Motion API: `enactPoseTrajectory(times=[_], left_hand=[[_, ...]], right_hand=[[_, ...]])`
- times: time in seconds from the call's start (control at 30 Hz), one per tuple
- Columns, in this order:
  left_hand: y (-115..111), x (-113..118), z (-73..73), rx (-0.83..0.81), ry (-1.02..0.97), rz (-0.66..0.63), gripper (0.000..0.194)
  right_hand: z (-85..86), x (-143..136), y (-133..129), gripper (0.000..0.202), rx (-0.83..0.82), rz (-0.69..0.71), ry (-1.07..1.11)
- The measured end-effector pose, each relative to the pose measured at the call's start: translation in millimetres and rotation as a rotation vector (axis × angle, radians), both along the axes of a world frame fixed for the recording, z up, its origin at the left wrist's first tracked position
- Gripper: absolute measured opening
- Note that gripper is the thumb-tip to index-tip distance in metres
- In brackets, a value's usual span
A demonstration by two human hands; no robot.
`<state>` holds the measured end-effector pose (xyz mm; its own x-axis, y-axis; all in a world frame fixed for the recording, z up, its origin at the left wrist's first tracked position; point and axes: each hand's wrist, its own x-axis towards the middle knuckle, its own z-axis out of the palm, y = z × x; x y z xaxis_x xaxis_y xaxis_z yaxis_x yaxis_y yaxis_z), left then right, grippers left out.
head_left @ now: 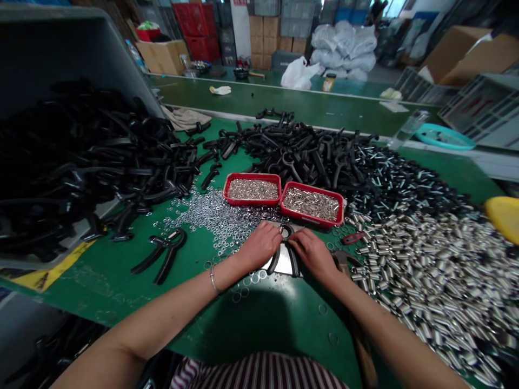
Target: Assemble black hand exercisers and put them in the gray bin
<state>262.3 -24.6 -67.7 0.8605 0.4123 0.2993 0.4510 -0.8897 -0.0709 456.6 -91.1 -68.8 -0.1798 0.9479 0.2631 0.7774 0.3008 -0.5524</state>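
Observation:
On a small metal plate (285, 260) in front of me lies a black two-handled clamp-like piece (294, 262), its legs pointing toward me and its rounded loop away. My left hand (264, 242) is closed at the left side of the loop, fingertips pressed together on it. From the right, my right hand (313, 249) pinches at the joint area of the same piece. Any small part between the fingertips is too small to make out. A similar black piece (164, 254) with a spring at its joint rests on the green table to the left.
Two red trays (252, 203) of small metal parts stand beyond my hands. Loose metal rings (219, 216) lie left, a heap of springs (438, 270) right. Black handles (308, 151) pile up behind; more fill a grey bin (117, 32). A hammer (344, 262) lies by my right forearm.

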Motion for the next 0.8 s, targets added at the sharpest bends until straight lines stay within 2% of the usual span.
enactPoseTrajectory(times=[0.13, 0.2, 0.37, 0.5, 0.67, 0.8], left_hand=[[1, 1, 0.3, -0.026, 0.033, -0.046, 0.025], [1, 1, 0.6, -0.113, 0.002, -0.034, 0.023], [1, -1, -0.5, -0.494, -0.299, 0.233, 0.013], [3, -1, -0.9, -0.688, -0.4, 0.31, 0.006], [5, -3, -8.3, -0.757, -0.508, 0.312, 0.005], [1, -5, -13.5, -0.697, -0.512, 0.302, 0.01]], right_hand=[[0.3, -5, 4, 0.022, 0.03, 0.003, -0.132], [0.6, -7, 5, 0.023, 0.047, 0.0, -0.164], [-3.2, -8, 8, 0.024, 0.083, 0.021, -0.206], [-3.5, -10, 12, 0.023, 0.116, 0.04, -0.363], [7.6, -13, 14, 0.021, 0.149, 0.148, -0.555], [11.3, -13, 12, 0.022, 0.143, 0.174, -0.547]])
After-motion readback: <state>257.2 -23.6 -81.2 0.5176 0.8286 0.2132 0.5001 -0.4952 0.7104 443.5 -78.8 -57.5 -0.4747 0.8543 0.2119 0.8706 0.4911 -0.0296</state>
